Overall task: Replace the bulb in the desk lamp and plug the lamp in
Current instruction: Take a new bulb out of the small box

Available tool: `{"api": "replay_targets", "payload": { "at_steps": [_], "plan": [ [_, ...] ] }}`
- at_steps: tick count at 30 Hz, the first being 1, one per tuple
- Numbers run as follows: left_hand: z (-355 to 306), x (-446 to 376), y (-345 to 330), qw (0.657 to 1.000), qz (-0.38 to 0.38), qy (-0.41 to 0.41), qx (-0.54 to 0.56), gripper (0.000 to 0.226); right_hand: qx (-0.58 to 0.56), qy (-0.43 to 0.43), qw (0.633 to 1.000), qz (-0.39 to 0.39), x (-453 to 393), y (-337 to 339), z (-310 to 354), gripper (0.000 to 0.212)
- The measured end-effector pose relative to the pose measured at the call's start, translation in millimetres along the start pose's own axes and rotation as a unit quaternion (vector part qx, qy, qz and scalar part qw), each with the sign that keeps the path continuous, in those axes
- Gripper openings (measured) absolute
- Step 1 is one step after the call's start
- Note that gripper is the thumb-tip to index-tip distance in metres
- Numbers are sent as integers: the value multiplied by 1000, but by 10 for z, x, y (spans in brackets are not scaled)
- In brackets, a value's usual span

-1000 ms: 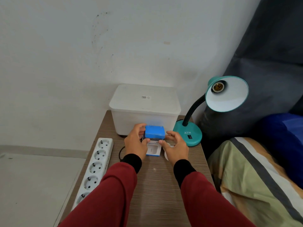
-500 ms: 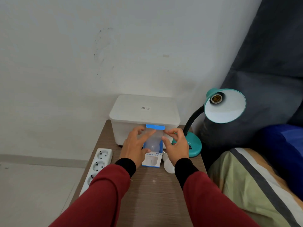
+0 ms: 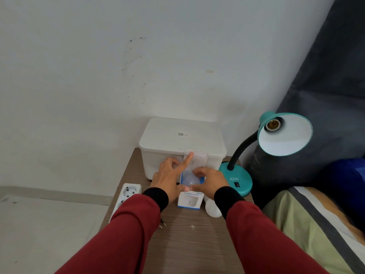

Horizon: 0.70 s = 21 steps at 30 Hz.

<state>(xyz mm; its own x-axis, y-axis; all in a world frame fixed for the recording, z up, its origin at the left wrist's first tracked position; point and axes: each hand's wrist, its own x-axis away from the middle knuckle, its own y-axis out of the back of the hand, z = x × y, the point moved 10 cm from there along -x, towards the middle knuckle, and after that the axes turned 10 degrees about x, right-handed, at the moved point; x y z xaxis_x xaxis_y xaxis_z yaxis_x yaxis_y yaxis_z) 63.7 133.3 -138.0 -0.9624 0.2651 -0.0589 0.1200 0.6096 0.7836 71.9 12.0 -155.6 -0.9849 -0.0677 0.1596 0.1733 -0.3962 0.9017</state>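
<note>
Desk lamp (image 3: 276, 147): teal, gooseneck, standing at the back right of the tabletop (image 3: 189, 240), just right of the white lidded bin (image 3: 181, 143). Shade tilted toward the viewer; socket (image 3: 272, 125) bare, no bulb fitted.

New bulb (image 3: 190, 179): frosted globe, seated in the opened bulb box (image 3: 190, 200), which lies just in front of the bin. Box flap (image 3: 195, 158) raised against the bin's front.

Left hand (image 3: 169, 180): on the box's left side, forefinger stretched up onto the flap, thumb at the box's edge; spread and steadying rather than closed round anything.

Right hand (image 3: 207, 180): curled over the globe's right side, fingertips on or very near it; a firm hold cannot be confirmed.

Old bulb (image 3: 212, 208): white, loose on the tabletop just in front of the box, partly under the right sleeve.

Plug (image 3: 162, 224): two bare pins, on the tabletop in front and left of the box, beside the left sleeve. Power strip (image 3: 126, 198) left of the box, at the tabletop's edge.

Hazards, as judged:
- Globe smooth; drawn by fingertips alone it may slip and drop.
- Box light; may lift with the bulb if the left hand lets go.
- Right sleeve could nudge the loose old bulb into rolling off.
- Two similar bulbs close together; risk of refitting the wrong one.
- Plugging in before the bulb is seated leaves a live open socket.
</note>
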Motion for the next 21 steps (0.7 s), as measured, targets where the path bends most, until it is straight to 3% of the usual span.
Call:
{"api": "replay_targets", "payload": {
  "at_steps": [3, 8, 16, 21],
  "plan": [
    [9, -1, -6, 1000, -1, -1, 8, 103, 52, 14, 998, 12, -31, -2, 72, 56],
    [-3, 13, -4, 1000, -3, 3, 19, 99, 45, 31, 998, -13, 42, 39, 115, 51],
    [-43, 51, 12, 1000, -19, 14, 15, 96, -137, 22, 982, -128, 288, 442, -2, 58],
    [-93, 89, 23, 999, -27, 23, 10, 95, -280, -5, 945, -172, 471, 645, -144, 49]
  ]
}}
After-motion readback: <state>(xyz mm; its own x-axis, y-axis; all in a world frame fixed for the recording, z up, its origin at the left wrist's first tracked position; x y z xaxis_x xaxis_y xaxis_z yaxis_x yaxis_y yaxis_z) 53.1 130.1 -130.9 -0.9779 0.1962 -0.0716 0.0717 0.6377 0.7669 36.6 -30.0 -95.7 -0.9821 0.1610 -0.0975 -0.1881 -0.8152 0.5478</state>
